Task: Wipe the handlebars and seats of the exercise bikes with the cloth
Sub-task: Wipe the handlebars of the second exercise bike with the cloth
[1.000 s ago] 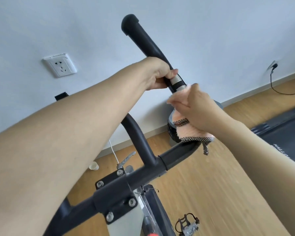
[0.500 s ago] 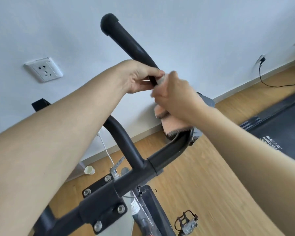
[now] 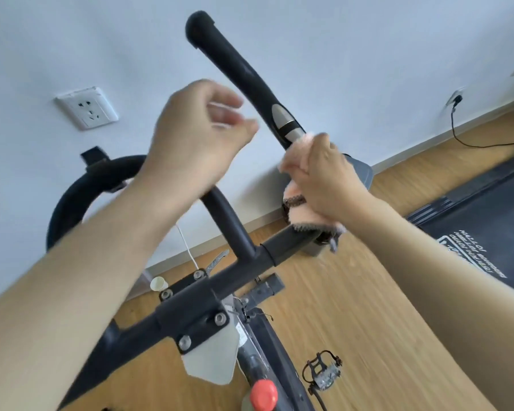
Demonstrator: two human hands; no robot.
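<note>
Grips a pink cloth (image 3: 298, 161) in the right hand (image 3: 324, 179), with the fingers curled tight round it. Wraps that cloth round the black handlebar (image 3: 238, 69) of the exercise bike, just under the shiny silver band (image 3: 282, 120). Lets the loose end of the cloth (the bit with the dark zigzag edge) hang down under the hand, right by the lower black bar.

Holds the left hand (image 3: 199, 134) up in the air, just beside the handlebar but not touching it. Has nothing in it: fingers bent a little and loose, all blurry.

Looks down past both bare arms at the rest of the bike. In the middle, a black bracket (image 3: 196, 318) with round silver bolts. On the left, a curved black bar (image 3: 69, 200), partly hidden behind the left arm. Low down, a red knob (image 3: 263, 394), and just to its right a pedal (image 3: 324, 372) with straps.

Behind the right hand, a grey screen box (image 3: 362, 173), mostly hidden.

On the wooden floor (image 3: 353, 307) by the wall, a small paper cup (image 3: 158, 283). On the white wall, a white socket (image 3: 86, 108) to the left. Far to the right, a dark treadmill (image 3: 472, 215) lying on the floor, and a black cable (image 3: 469, 143) plugged into the wall above it.
</note>
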